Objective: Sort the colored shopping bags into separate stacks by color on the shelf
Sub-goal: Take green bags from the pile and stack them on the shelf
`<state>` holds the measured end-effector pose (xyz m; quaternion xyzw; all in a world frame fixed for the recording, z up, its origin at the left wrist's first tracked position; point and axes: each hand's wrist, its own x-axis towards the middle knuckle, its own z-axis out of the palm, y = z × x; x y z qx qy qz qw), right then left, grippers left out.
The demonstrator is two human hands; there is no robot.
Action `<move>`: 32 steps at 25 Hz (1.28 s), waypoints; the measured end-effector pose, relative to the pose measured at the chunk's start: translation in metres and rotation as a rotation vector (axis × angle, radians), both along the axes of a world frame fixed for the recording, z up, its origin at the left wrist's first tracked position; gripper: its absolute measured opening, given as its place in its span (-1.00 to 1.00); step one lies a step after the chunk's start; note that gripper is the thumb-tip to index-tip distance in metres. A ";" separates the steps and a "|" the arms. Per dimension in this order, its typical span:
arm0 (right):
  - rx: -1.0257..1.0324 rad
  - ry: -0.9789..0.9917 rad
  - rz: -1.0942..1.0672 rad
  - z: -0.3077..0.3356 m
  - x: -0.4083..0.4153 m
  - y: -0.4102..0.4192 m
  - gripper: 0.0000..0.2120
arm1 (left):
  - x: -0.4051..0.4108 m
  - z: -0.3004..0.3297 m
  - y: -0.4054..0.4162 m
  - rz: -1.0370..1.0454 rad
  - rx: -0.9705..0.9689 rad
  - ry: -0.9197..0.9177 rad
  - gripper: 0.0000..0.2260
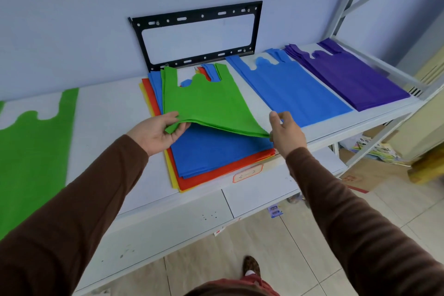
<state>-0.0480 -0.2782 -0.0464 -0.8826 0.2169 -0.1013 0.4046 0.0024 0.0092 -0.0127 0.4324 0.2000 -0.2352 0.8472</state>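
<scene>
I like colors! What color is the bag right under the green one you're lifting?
Blue, seen in the head view beneath the lifted green bag.

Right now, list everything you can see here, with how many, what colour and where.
green bag: one, green, top of the mixed pile at mid shelf, near edge lifted
mixed pile: one, blue, red and yellow bags under the green bag; count unclear
green stack: one, green, far left of shelf
blue stack: one, light blue, right of the mixed pile
purple stack: one, purple, far right of shelf
shelf: one, white, against the wall
bracket: one, black, leaning at the wall
cardboard box: one, brown, floor at right
hands: left hand and right hand, each holding a near corner of the green bag; brown sleeves
</scene>
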 end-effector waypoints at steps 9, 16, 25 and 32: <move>1.013 0.274 0.311 0.010 0.029 0.001 -0.50 | -0.015 -0.008 0.025 -0.367 0.328 -0.157 -0.54; 0.746 0.351 0.602 -0.002 0.032 -0.013 -0.25 | 0.048 -0.020 0.017 -0.359 0.484 -0.235 -0.49; 0.611 0.421 0.682 0.002 0.047 -0.016 -0.27 | 0.073 -0.045 -0.005 -0.361 0.940 -0.428 -0.28; 0.622 0.265 0.844 0.050 0.079 0.027 -0.26 | 0.055 0.010 0.052 -0.158 0.936 -0.491 -0.24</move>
